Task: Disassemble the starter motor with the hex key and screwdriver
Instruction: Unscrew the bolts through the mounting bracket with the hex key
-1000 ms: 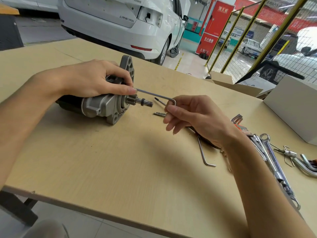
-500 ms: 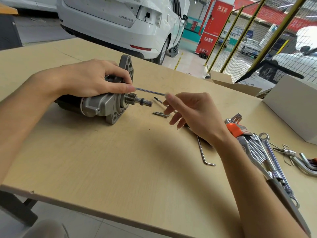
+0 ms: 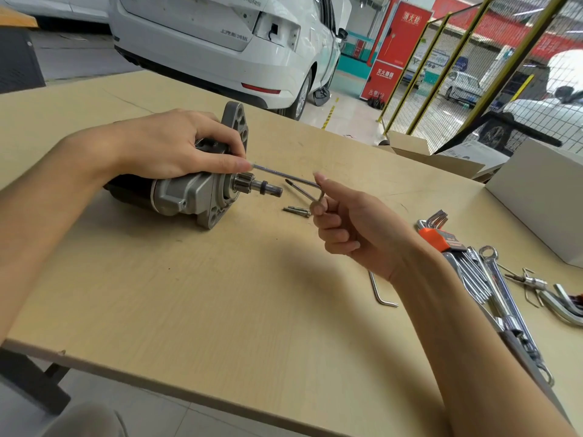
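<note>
A pale wooden workbench (image 3: 252, 294) stands in a garage bay, with a white car (image 3: 220, 42) at twelve o'clock and yellow mesh fencing at one o'clock. The starter motor (image 3: 189, 190) lies on its side at about ten o'clock on the bench, its pinion shaft pointing toward three o'clock. The left hand (image 3: 176, 146) wraps over the housing from above, evidently to stop it rolling or twisting under torque; its forefinger reaches forward to the long arm of the hex key (image 3: 284, 176), likely steadying the tip in a screw head, though the seat itself is hidden behind the finger. The right hand (image 3: 347, 222) pinches the key's bent end between thumb and curled fingers, a grip suited to spinning a screw that is probably already loose. Two removed screws (image 3: 296, 211) lie on the bench just below the key, near the shaft tip, kept close for reassembly. A spare hex key (image 3: 380, 291) lies at five o'clock, and a key set in an orange holder (image 3: 438, 238) with wrenches (image 3: 501, 298) sits at four o'clock, within reach.
</note>
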A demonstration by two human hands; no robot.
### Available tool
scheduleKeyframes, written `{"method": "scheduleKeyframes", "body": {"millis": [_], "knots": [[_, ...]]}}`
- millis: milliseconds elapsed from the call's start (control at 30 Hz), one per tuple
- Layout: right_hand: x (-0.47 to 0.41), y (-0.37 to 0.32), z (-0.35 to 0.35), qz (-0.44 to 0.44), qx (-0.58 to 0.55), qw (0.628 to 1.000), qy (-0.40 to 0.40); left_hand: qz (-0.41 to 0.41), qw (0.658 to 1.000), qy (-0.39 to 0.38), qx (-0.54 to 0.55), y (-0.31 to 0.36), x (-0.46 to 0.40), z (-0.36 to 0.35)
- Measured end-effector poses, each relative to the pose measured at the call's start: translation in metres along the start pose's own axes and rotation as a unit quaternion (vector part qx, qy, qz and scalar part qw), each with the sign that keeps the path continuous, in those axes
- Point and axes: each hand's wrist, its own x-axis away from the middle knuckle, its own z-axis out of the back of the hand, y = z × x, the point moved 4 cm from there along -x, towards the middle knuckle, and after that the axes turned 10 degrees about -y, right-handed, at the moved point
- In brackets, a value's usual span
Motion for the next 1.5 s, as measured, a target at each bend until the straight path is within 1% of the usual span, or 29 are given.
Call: {"method": "scheduleKeyframes", "body": {"millis": [200, 333, 400, 467, 533, 633, 733, 800, 833, 867, 933, 1033, 1100, 1167, 1233, 1367, 1500], "knots": [[0.001, -0.004, -0.003, 0.030, -0.041, 0.999, -0.014, 0.002, 1.000, 0.001, -0.001, -0.001, -0.001, 0.000], [0.000, -0.007, -0.003, 0.064, -0.067, 0.996, -0.003, 0.000, 1.000, 0.001, -0.002, -0.001, -0.001, -0.001], [0.001, -0.009, -0.002, 0.094, -0.034, 0.995, 0.012, -0.001, 1.000, 0.000, 0.000, -0.001, -0.001, -0.001], [0.003, -0.014, -0.002, 0.143, 0.033, 0.989, 0.033, -0.002, 1.000, 0.000, 0.003, -0.001, -0.001, 0.000], [0.007, -0.019, -0.003, 0.202, 0.141, 0.966, 0.075, -0.001, 1.000, -0.001, 0.004, 0.000, -0.001, 0.000], [0.016, -0.027, -0.005, 0.290, 0.312, 0.894, 0.140, 0.000, 1.000, -0.003, 0.006, 0.000, -0.001, -0.001], [0.023, -0.032, -0.006, 0.340, 0.410, 0.827, 0.180, 0.002, 1.000, -0.001, 0.007, -0.001, -0.001, -0.001], [0.025, -0.032, -0.006, 0.356, 0.435, 0.804, 0.194, 0.001, 1.000, -0.004, 0.005, -0.001, -0.001, -0.001], [0.025, -0.032, -0.006, 0.359, 0.430, 0.805, 0.196, 0.001, 1.000, -0.005, 0.004, -0.002, -0.001, -0.001], [0.025, -0.032, -0.006, 0.356, 0.411, 0.817, 0.193, 0.001, 1.000, -0.005, 0.003, -0.002, -0.001, -0.001], [0.023, -0.030, -0.006, 0.336, 0.340, 0.862, 0.169, 0.000, 1.000, -0.003, 0.000, -0.002, -0.002, -0.001], [0.017, -0.027, -0.004, 0.272, 0.212, 0.932, 0.115, -0.002, 1.000, 0.002, -0.002, -0.002, -0.001, 0.000], [0.013, -0.025, -0.002, 0.231, 0.123, 0.962, 0.078, -0.002, 1.000, 0.001, -0.002, -0.003, -0.001, 0.001], [0.010, -0.022, -0.001, 0.202, 0.066, 0.976, 0.054, -0.001, 1.000, 0.000, 0.000, -0.003, -0.001, 0.001], [0.008, -0.018, 0.000, 0.158, 0.040, 0.986, 0.038, -0.001, 1.000, -0.001, 0.002, -0.003, -0.002, 0.000], [0.005, -0.009, -0.005, 0.060, -0.005, 0.998, -0.023, 0.000, 1.000, -0.002, 0.004, -0.004, -0.002, 0.000], [0.006, -0.007, -0.009, 0.035, -0.075, 0.995, -0.059, -0.003, 1.000, -0.002, 0.008, -0.003, -0.001, 0.000]]}}
